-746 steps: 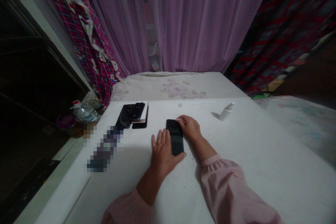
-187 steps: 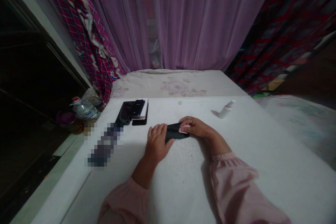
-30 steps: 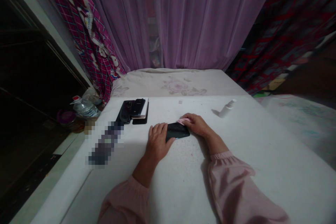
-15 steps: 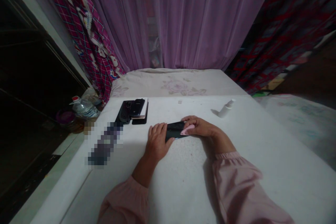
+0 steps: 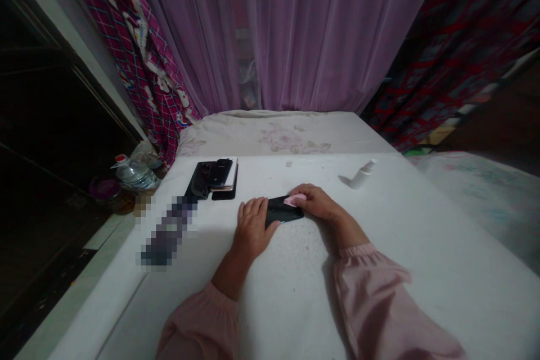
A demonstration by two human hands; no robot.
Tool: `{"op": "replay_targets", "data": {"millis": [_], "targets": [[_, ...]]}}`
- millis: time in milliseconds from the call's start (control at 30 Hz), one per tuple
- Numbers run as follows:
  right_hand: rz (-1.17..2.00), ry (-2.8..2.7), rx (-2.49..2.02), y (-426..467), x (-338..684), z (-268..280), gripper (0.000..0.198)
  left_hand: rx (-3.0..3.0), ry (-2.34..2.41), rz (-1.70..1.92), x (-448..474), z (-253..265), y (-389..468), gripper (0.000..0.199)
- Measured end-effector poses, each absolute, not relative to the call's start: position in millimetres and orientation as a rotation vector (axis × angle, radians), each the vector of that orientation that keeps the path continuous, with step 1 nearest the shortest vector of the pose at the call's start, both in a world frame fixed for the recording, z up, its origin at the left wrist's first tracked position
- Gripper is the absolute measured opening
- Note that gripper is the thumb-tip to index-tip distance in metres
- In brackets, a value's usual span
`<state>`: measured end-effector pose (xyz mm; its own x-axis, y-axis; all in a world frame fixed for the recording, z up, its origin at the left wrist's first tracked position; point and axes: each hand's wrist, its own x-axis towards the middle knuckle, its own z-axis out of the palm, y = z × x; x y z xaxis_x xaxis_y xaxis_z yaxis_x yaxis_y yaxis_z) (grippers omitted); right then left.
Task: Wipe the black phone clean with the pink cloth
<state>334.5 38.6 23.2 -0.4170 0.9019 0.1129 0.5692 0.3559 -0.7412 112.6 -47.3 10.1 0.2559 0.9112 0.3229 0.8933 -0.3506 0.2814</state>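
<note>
"Wiping of a phone [image 5: 282, 212], one would judge; what supports it?"

"Largest first: the white tabletop [image 5: 422, 259]. On it the phone appears to lie flat, turned crosswise before the wearer; firm backing should suit the work."

"And the hands?"

"Left hand [image 5: 252, 226]: palm down over the phone's left end, four fingers side by side and nearly together, thumb spread toward the near edge. Steady pressure here should prevent sliding. Right hand [image 5: 319, 202]: fingers bent and bunched on a pink cloth [image 5: 294, 199] at the phone's far right part; which fingertips pinch it cannot be told. Light, overlapping strokes, carried out to the corners with the cloth held flat, would likely serve best."

"How does the phone itself look?"

"A near-black slab, softly glossy, its visible corner rounded; the left end is hidden by the hand. Whether screen or back faces up is unclear. A thin pale line marks the near edge. Smallest, the cloth: pale pink, apparently folded, partly covered by the fingers."
</note>
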Motion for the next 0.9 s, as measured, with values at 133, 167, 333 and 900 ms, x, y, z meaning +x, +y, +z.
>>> {"op": "replay_targets", "data": {"millis": [133, 167, 333, 900], "targets": [[0.746, -2.103, -1.329, 37.9, 329.7, 23.3, 0.018, 2.449, 1.762, 0.657, 113.9, 13.8, -47.9, 0.052], [0.710, -2.099, -1.350, 37.6, 328.1, 23.8, 0.018, 2.446, 1.758, 0.654, 114.3, 14.6, -48.0, 0.052], [0.565, -2.085, -1.434, 35.6, 321.3, 26.9, 0.022, 2.439, 1.752, 0.658, 115.6, 16.2, -48.1, 0.052], [1.159, -2.216, -1.102, 33.5, 343.3, 37.7, 0.017, 2.447, 1.755, 0.661, 112.1, 11.5, -47.2, 0.052]]}}
